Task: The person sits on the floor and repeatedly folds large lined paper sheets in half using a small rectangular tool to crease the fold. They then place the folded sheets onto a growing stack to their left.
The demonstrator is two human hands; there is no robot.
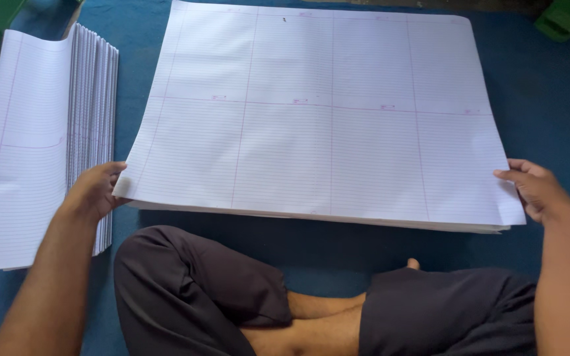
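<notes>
White ruled paper dominates the view: a large printed sheet (324,112), lined in faint blue with pink margin rules dividing it into panels, lies on top of a low stack of like sheets (311,217) on a blue floor covering (549,99). A person sits cross-legged at six o'clock, dark shorts (192,290) and bare shins in the foreground. The left hand (94,190), at nine o'clock of the sheet, pinches its near-left corner, thumb on top and fingers curled under the edge. The right hand (539,188), at three o'clock, grips the near-right corner the same way, fingers closed on the paper, which curls slightly upward there. Judging by this hold, the top sheet is being separated from the stack along its near edge; the move that follows would call for both corners to rise evenly so the sheet neither creases nor drags the one beneath.

At ten o'clock, just beside the left hand, lies a pile of folded sheets (47,145), their folded edges fanned in a tight row along the right side, the same ruled white paper. Small pink marks sit along the sheet's top and middle rules, too small to make out. Green plastic objects (565,16) show at one o'clock and at eleven o'clock, cut off by the frame.
</notes>
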